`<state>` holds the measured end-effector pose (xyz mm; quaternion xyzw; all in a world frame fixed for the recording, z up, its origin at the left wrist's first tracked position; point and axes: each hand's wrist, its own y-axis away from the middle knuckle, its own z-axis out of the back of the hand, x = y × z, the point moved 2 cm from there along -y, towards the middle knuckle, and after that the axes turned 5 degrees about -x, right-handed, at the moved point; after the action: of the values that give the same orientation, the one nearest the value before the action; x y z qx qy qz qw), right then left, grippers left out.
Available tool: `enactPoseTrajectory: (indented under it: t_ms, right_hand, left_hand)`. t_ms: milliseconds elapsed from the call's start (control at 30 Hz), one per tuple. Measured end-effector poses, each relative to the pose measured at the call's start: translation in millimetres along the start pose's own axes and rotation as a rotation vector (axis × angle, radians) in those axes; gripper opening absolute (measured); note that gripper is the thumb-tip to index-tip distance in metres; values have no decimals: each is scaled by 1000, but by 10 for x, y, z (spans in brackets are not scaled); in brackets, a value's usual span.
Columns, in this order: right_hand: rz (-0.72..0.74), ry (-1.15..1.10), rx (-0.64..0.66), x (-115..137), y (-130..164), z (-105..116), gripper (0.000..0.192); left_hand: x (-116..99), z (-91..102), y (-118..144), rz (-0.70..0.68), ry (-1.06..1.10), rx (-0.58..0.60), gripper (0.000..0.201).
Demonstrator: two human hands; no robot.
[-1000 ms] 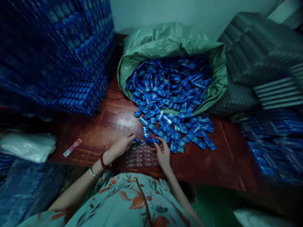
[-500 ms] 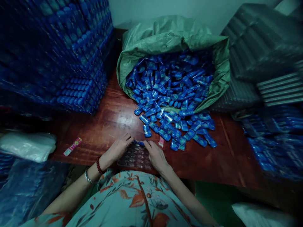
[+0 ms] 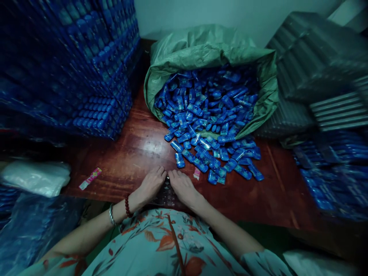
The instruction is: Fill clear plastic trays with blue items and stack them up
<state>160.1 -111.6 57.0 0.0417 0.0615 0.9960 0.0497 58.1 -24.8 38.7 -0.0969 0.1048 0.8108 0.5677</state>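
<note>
Head view, nearest first: a floral blouse (image 3: pixel 169 249) fills the bottom edge, with both forearms reaching forward over the near edge of the wooden table (image 3: pixel 126 161). The left hand (image 3: pixel 151 186), with a red bead bracelet (image 3: pixel 127 206) and a metal bangle (image 3: pixel 111 214) at its wrist, lies palm down with fingers spread on a clear plastic tray (image 3: pixel 166 194). The right hand (image 3: pixel 181 186) lies flat just beside it on the same tray, fingertips nearly touching the left's; neither hand grasps anything. The tray sits at the table's near edge, mostly hidden beneath the hands. A pink wrapper (image 3: pixel 90 178) lies apart to the left. Beyond the fingers, loose blue packets (image 3: pixel 218 157) are scattered on the wood, spilling from an open green sack (image 3: pixel 207 50). Stacked filled trays (image 3: pixel 74 69) rise at far left.
</note>
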Motion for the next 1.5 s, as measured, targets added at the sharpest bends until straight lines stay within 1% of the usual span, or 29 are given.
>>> enactPoseTrajectory:
  t_ms: [133, 200, 233, 300, 400, 467, 533, 633, 667, 700, 733, 800, 867, 900, 967, 1033, 1100, 1167, 1233, 1267, 1333, 1400, 1467, 1500]
  right_hand:
    - [-31, -67, 53, -29, 13, 20, 31]
    - [-39, -100, 70, -44, 14, 36, 32]
    - [-43, -113, 75, -47, 14, 43, 33]
    - [-54, -122, 78, -42, 13, 57, 33]
    - [-41, -115, 78, -2, 4, 73, 33]
    - [-42, -123, 81, 13, -6, 76, 33]
    - [-57, -154, 82, -19, -12, 69, 33]
    - [-18, -314, 53, -180, -5, 45, 28]
    - [-5, -392, 22, -259, -4, 35, 26]
    - [-24, -459, -23, -345, -8, 23, 25]
    - [-81, -501, -75, -431, -18, 5, 26]
    - [-278, -479, -159, -564, -68, -52, 29]
    - [-451, -355, -168, -597, -158, -134, 30]
    - [-492, -286, -151, -577, -215, -179, 32]
    - [-526, -179, -121, -516, -321, -266, 38]
    - [-549, -131, -124, -487, -364, -335, 34]
    - [-548, -168, -179, -524, -302, -374, 26]
    - [-499, -319, -284, -601, -133, -377, 25]
    - [-426, -560, -381, -665, 115, -352, 26]
    - [-404, -683, -408, -676, 250, -335, 26]
    - [-383, -876, -409, -632, 494, -301, 23]
    - [-350, -968, -382, -510, 651, -282, 19]
    - [-283, -975, -378, -361, 694, -292, 14]
    - [-245, -952, -379, -293, 679, -312, 16]
  left_hand:
    - [159, -2, -12, 86, 145, -88, 31]
    - [212, 10, -5, 75, 162, -101, 33]
    - [214, 15, 3, 54, 134, -96, 33]
    - [171, 13, 19, 0, 39, -68, 30]
    - [48, -31, 30, -69, -72, 13, 28]
    - [-7, -71, 28, -84, -107, 66, 26]
    - [-6, -84, 29, -102, -105, 88, 26]
    - [125, -2, 33, -140, 10, 61, 32]
    - [192, 51, 24, -160, 83, 46, 37]
    - [264, 111, 1, -178, 166, 25, 42]
    - [335, 171, -44, -189, 250, -3, 43]
    - [458, 264, -216, -174, 365, -85, 34]
    - [525, 284, -492, -132, 353, -172, 26]
    - [527, 266, -654, -131, 297, -200, 25]
    - [469, 187, -977, -199, 129, -186, 26]
    - [376, 95, -1235, -302, -35, -115, 28]
    - [310, 37, -1385, -362, -126, -55, 30]
    - [311, 32, -1417, -356, -147, -35, 30]
    - [379, 70, -1330, -315, -151, -32, 28]
    - [433, 103, -1243, -278, -144, -42, 27]
    - [562, 193, -977, -165, -73, -110, 25]
    - [689, 296, -602, -16, 94, -246, 26]
    - [771, 375, -154, 123, 296, -404, 29]
    - [784, 396, 75, 189, 365, -478, 28]
